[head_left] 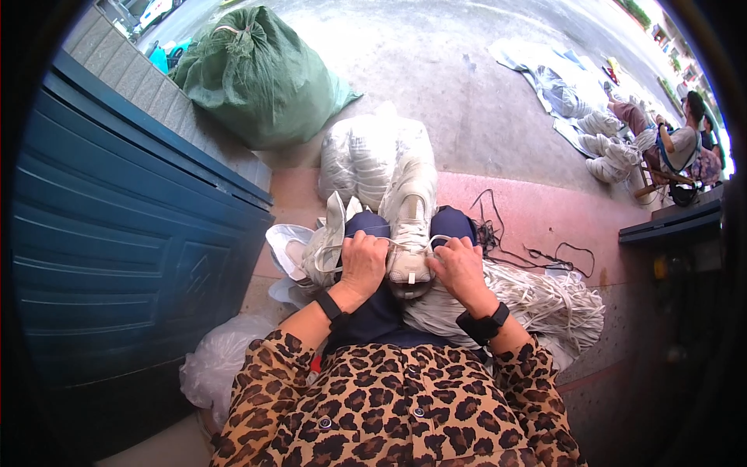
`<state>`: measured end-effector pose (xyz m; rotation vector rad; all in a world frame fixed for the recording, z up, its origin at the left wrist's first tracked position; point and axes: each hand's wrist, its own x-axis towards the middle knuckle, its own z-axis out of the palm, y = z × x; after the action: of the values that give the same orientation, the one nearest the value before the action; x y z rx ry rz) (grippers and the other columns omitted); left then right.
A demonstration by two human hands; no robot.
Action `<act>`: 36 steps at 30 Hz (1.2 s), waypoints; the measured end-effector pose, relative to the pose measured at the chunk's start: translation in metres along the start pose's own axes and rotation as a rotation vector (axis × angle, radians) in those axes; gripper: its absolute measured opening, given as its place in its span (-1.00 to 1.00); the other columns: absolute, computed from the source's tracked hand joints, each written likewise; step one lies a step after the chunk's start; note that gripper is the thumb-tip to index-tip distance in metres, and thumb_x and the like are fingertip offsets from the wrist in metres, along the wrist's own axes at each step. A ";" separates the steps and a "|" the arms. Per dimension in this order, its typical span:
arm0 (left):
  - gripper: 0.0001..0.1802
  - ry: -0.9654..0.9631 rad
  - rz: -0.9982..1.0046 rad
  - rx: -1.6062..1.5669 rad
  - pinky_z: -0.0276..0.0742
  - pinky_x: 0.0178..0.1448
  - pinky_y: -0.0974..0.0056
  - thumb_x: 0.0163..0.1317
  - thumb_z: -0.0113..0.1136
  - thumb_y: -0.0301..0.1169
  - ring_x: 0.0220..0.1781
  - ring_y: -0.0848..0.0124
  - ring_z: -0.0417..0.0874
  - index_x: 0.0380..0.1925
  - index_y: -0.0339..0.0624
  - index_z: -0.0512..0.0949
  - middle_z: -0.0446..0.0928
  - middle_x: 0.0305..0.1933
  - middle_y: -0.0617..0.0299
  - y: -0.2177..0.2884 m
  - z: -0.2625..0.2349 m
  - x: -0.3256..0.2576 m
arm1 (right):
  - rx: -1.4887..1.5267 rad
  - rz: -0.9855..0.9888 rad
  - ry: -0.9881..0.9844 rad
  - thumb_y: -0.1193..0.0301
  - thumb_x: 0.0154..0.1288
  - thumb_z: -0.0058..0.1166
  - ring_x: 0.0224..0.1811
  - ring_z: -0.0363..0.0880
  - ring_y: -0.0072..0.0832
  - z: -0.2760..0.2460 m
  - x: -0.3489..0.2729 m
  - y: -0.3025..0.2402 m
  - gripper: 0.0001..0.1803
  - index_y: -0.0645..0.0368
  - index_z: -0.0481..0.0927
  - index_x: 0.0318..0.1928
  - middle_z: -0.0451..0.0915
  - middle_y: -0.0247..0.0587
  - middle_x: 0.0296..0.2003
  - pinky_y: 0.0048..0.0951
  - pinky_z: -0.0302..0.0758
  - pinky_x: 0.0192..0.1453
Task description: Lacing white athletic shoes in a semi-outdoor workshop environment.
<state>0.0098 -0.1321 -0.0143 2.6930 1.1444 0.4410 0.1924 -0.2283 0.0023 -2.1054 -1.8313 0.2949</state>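
Observation:
A pale sneaker point(410, 253) rests upright between my knees, its toe pointing back toward me. White laces run out from both sides of it. My left hand point(364, 263) is closed on the lace to the left, and my right hand point(457, 268) pinches the lace on the other side. More light shoes point(320, 253) stand against my left knee, one with a white lace hanging loose. By my right leg lies a thick bundle of white shoelaces point(537, 307).
Plastic-wrapped shoes point(359, 162) sit just beyond my knees, before a bulging green sack point(261, 89). Black cords point(537, 253) trail over the pink floor. A blue door point(117, 257) and a clear plastic bag point(220, 362) are at left. Seated people point(685, 144) are far right.

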 end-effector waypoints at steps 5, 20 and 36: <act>-0.78 0.015 -0.003 -0.075 0.26 -0.20 0.18 -0.03 0.19 -0.33 -0.20 0.26 0.39 -0.36 -0.17 0.51 0.45 -0.34 0.23 0.014 -0.010 -0.008 | -0.046 0.062 -0.060 0.34 0.07 0.02 -0.20 0.38 -0.24 0.005 -0.001 -0.001 -0.84 0.10 0.58 -0.36 0.48 -0.18 -0.34 -0.18 0.26 -0.18; -0.84 -0.017 -0.029 -0.117 0.30 -0.20 0.16 -0.03 0.11 -0.46 -0.23 0.18 0.40 -0.38 -0.22 0.46 0.43 -0.35 0.17 0.010 0.012 -0.006 | 0.151 0.038 0.131 0.44 0.05 -0.02 -0.21 0.38 -0.22 0.022 -0.002 0.006 -0.83 0.14 0.51 -0.29 0.49 -0.17 -0.35 -0.16 0.24 -0.21; -0.58 -0.707 0.024 -0.457 0.47 -0.54 0.24 -0.14 0.13 -0.60 -0.58 0.26 0.58 -0.15 -0.30 0.46 0.54 -0.53 0.06 0.045 0.031 0.109 | 0.357 -0.058 0.254 0.54 -0.05 -0.02 -0.31 0.43 -0.27 0.030 -0.003 0.004 -0.90 0.10 0.44 -0.44 0.47 -0.21 -0.51 -0.25 0.28 -0.25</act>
<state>0.1218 -0.0855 -0.0090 2.1674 0.6952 -0.2234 0.1849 -0.2289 -0.0269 -1.7554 -1.5580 0.2997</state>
